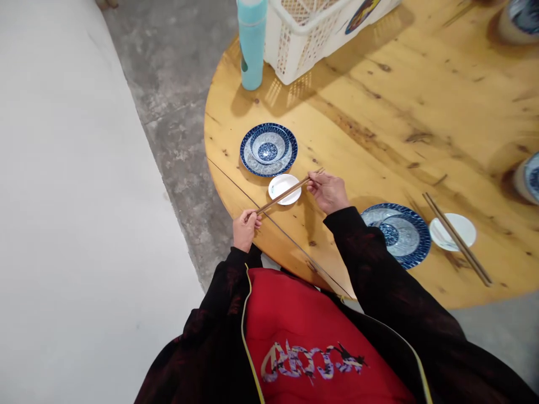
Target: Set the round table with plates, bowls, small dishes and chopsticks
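A pair of brown chopsticks (281, 197) stretches between my two hands, slanting over a small white dish (284, 189). My left hand (245, 229) pinches the lower end near the table's edge. The upper end is gripped by the closed fingers of my right hand (327, 191). Just beyond the dish lies a blue-and-white plate (246, 160) with a matching bowl (269, 144) on it. Under my right forearm, a second blue plate (421, 249) with a bowl (400, 235) is partly hidden by my sleeve.
More chopsticks (458, 240) rest across another white dish (468, 226) at the right. A turquoise bottle (252, 53) and a white plastic basket (290, 62) stand at the back of the round wooden table (357, 151). Patterned bowls (531, 177) show at the right edge. A white wall (76, 224) is on the left.
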Action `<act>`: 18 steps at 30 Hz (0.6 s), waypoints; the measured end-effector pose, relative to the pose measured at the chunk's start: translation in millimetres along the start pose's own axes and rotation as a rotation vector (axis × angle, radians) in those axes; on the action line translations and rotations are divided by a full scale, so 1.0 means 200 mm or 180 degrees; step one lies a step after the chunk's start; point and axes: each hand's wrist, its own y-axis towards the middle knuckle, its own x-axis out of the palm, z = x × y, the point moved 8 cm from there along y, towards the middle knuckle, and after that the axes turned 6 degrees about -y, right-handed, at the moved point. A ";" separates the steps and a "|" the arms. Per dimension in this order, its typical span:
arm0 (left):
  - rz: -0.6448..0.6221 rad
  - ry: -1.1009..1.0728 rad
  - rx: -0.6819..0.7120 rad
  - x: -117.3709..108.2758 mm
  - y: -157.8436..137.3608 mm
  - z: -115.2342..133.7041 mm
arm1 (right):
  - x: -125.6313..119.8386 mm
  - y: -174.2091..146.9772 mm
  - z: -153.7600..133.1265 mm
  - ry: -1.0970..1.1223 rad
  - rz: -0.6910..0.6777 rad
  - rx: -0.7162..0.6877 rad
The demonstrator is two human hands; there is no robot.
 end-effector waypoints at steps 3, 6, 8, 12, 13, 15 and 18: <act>-0.0459 0.0340 0.0075 0.03 0.07 0.02 | -0.02 0.01 0.00 -0.0108 -0.0058 0.0001; -0.0737 0.0750 0.0274 0.07 0.20 0.08 | -0.05 0.00 -0.01 -0.0204 -0.0055 -0.0061; -0.0914 0.1091 0.0372 0.14 0.27 0.12 | -0.06 -0.02 -0.03 -0.0219 -0.0032 -0.0110; -0.1137 0.1717 0.0434 0.30 0.34 0.20 | -0.07 -0.03 -0.04 -0.0253 -0.0021 -0.0158; -0.1119 0.1886 0.0456 0.33 0.34 0.21 | -0.07 -0.03 -0.04 -0.0260 -0.0016 -0.0153; -0.1020 0.2217 0.0522 0.37 0.34 0.24 | -0.07 -0.04 -0.04 -0.0275 -0.0008 -0.0130; -0.0854 0.2514 0.0533 0.39 0.34 0.26 | -0.07 -0.04 -0.02 -0.0268 0.0011 -0.0076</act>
